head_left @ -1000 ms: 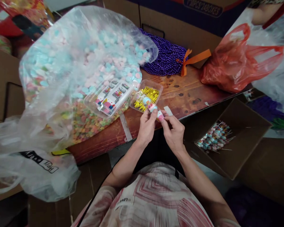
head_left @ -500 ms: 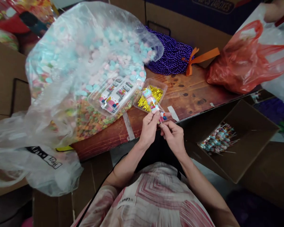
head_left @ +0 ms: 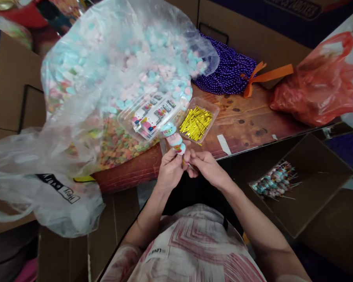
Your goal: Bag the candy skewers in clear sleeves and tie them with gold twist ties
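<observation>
A wrapped candy skewer (head_left: 174, 139), with pale blue and pink pieces, points up and left from between my hands. My left hand (head_left: 170, 169) is closed around its lower part. Close against it, my right hand (head_left: 208, 166) pinches at the bottom end, where a thin stick and a bit of gold show. Whether that gold is a twist tie I cannot tell. Just beyond my fingers, a clear tray (head_left: 214, 111) holds gold twist ties (head_left: 195, 123). To its left, a clear plastic box (head_left: 125, 120) contains printed bags or labels (head_left: 154, 113).
A large clear bag of pastel candies (head_left: 120, 58) covers the left of the wooden table (head_left: 238, 117). Purple beads (head_left: 226, 66) with an orange ribbon lie behind, and a red plastic bag (head_left: 314, 82) at right. Below stands a cardboard box (head_left: 320, 184) with finished-looking skewers (head_left: 275, 180).
The candy skewer has moved left, off the tray of twist ties, and tilts more to the left. My right hand has come closer against my left. The view has shifted slightly.
</observation>
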Action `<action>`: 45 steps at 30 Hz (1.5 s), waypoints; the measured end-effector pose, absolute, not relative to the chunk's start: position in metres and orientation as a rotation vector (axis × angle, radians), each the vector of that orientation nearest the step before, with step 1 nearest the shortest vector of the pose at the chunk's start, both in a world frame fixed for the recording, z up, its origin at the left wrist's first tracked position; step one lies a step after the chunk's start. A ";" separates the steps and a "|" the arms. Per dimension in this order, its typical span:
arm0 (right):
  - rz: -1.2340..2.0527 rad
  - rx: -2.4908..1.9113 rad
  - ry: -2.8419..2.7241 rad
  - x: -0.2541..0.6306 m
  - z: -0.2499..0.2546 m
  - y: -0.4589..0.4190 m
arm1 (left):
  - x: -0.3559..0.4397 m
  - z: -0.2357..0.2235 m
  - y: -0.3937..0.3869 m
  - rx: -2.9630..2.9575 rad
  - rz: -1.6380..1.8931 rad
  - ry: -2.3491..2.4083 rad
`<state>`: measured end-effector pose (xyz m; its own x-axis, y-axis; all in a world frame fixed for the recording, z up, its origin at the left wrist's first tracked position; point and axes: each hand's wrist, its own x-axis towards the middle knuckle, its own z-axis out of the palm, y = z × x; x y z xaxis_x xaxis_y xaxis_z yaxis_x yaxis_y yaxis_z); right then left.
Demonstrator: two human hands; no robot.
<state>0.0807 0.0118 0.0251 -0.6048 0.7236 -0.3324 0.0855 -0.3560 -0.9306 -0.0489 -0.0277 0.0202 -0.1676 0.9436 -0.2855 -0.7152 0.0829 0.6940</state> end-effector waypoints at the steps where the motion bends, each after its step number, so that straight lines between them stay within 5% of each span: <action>1: 1.852 -1.077 -1.666 0.083 0.027 0.020 | -0.051 0.022 -0.026 0.362 1.574 0.890; 7: 0.587 -1.525 -2.223 0.068 0.028 0.077 | -0.059 0.023 -0.014 0.381 1.673 0.957; 13: 0.277 -1.628 -2.422 0.039 0.004 0.103 | -0.062 0.013 -0.012 0.296 1.677 0.971; 20: 0.310 -1.577 -2.264 0.040 -0.011 0.112 | -0.065 0.010 -0.004 0.285 1.684 0.941; 31: 1.182 -0.916 -1.617 0.067 0.018 0.053 | -0.056 0.005 0.010 0.431 1.637 1.104; 45: 1.200 -1.160 -1.347 0.076 0.010 0.024 | -0.035 -0.002 0.000 0.757 1.567 1.142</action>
<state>0.0763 0.0245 0.0103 -0.0916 0.9940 0.0606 0.0544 0.0658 -0.9964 -0.0351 0.0003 -0.0024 -0.2920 0.9538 -0.0708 -0.3592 -0.0408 0.9324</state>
